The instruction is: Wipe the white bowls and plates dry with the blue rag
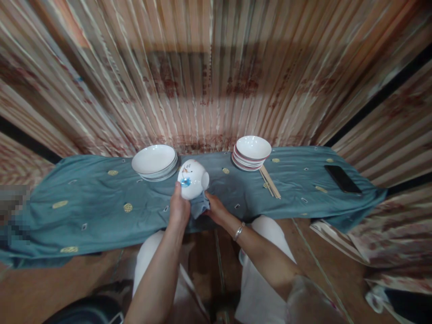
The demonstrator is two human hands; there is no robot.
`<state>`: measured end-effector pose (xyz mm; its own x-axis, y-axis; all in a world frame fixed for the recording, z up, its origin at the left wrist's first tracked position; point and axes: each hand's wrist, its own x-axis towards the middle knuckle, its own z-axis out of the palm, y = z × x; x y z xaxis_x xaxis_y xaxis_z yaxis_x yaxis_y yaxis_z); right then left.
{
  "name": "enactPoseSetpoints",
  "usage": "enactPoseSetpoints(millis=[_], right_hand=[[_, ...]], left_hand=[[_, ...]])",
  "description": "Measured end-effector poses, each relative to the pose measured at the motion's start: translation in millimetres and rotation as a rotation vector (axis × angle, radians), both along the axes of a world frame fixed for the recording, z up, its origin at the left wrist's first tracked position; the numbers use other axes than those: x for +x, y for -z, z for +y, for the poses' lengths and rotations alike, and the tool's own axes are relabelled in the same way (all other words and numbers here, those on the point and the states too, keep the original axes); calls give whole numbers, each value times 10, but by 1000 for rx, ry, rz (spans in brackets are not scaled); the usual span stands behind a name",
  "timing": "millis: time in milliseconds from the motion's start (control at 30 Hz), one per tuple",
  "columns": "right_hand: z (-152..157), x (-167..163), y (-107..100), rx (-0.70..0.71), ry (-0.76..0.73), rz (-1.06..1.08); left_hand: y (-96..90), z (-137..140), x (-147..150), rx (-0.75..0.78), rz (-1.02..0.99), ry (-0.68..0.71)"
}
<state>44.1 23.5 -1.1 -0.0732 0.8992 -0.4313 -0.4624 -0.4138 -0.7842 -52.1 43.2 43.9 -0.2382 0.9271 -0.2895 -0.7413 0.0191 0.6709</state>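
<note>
A white bowl (195, 183) with a blue and orange design is held on its side above the cloth, its foot turned to the right. My left hand (178, 208) grips the bowl at its lower left, thumb along the outside. Against the bowl's lower right, my right hand (213, 209) is closed on a blue-grey cloth (200, 205). That hand's fingertips are partly hidden behind the cloth. Beyond the bowl to the left sits a stack of white plates (154, 159). A stack of white bowls (253, 148) with reddish rims stands to the right.
Wooden chopsticks (269, 181) lie beside the bowl stack. A black phone (342, 179) rests at the table's right end. A green patterned tablecloth (101, 198) covers the long narrow table. Striped curtains (189, 99) hang close behind it. Part of a dark round object (87, 310) shows at the lower left.
</note>
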Motion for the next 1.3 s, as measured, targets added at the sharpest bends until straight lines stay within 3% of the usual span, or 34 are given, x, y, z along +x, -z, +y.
enactPoseSetpoints(millis=[167, 367, 433, 567, 800, 1033, 1300], right_hand=[[-31, 143, -134, 183, -112, -111], [54, 437, -409, 264, -6, -172], [81, 555, -466, 327, 102, -251], [73, 653, -469, 521, 253, -604], [-95, 325, -363, 1032, 16, -1053], [-185, 259, -352, 1108, -82, -1129], [-106, 382, -304, 1048, -5, -1211]], left_hand=[[-84, 7, 4, -54, -60, -12], [-166, -9, 7, -73, -155, -18], [-161, -10, 4, -80, -155, -18], [-112, -11, 21, -82, -145, 13], [-32, -32, 77, -61, -222, 132], [-67, -8, -39, -92, -271, 42], [-90, -43, -86, -64, -219, 35]])
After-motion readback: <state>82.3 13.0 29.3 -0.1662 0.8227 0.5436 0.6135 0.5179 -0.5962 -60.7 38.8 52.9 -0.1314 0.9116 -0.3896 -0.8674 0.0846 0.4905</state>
